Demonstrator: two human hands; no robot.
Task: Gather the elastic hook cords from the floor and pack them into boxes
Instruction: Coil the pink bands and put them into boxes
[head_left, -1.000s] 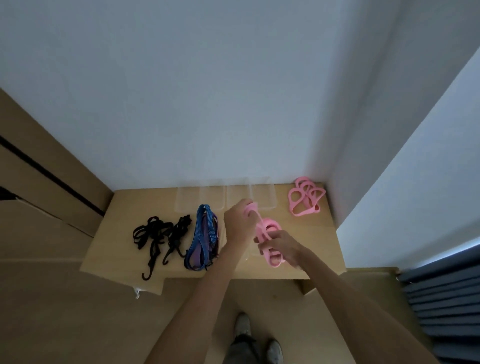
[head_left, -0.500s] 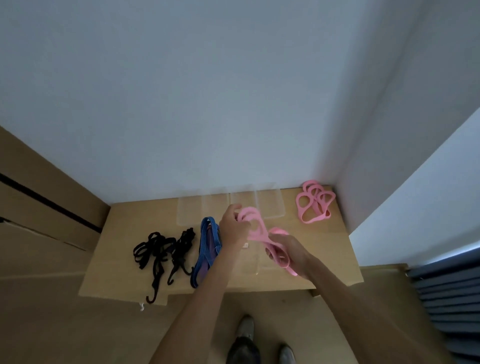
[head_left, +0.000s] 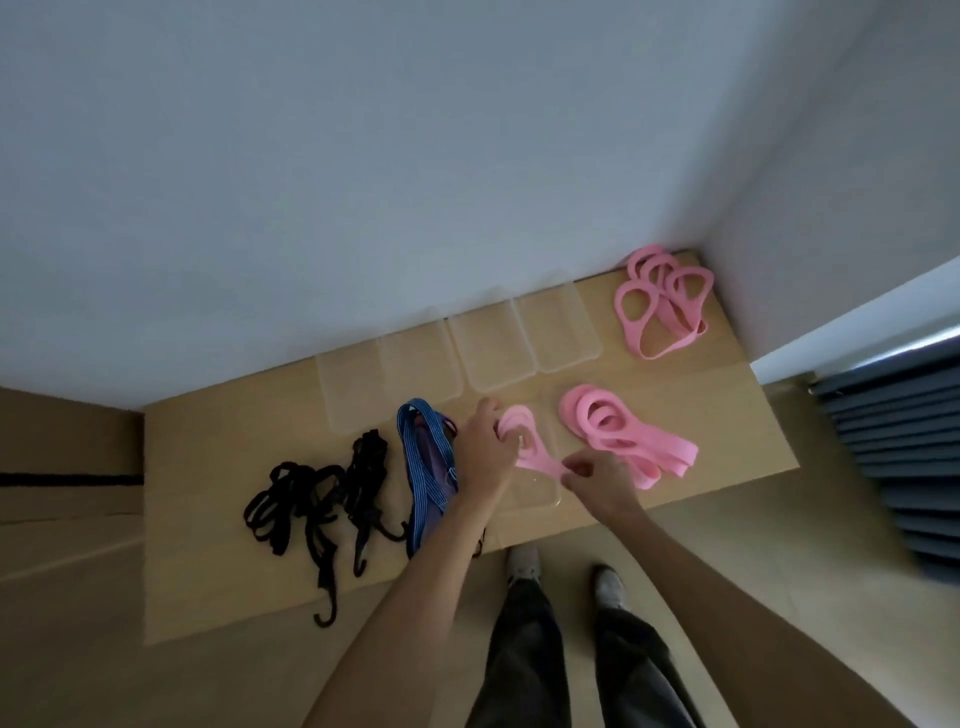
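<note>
My left hand (head_left: 485, 447) grips the looped end of a pink cord (head_left: 527, 441), and my right hand (head_left: 597, 478) pinches its other end. The cord hangs over a clear box (head_left: 535, 493) on the cardboard sheet (head_left: 208, 457). A second bunch of pink cords (head_left: 621, 434) lies just right of my hands. A third pink pile (head_left: 660, 306) sits in the far right corner. The blue striped cords (head_left: 423, 467) lie left of my left wrist. Black hook cords (head_left: 311, 499) sprawl further left.
Several clear plastic boxes (head_left: 493, 343) stand in a row against the white wall (head_left: 415, 156). A dark ribbed mat (head_left: 893, 457) lies at the right. My shoes (head_left: 524, 564) stand at the sheet's near edge. A brown cardboard panel (head_left: 62, 467) borders the left.
Part of the pink bunch now lies on the sheet to the right. Both hands have come lower over the clear box, still holding one pink cord. The camera has tilted down.
</note>
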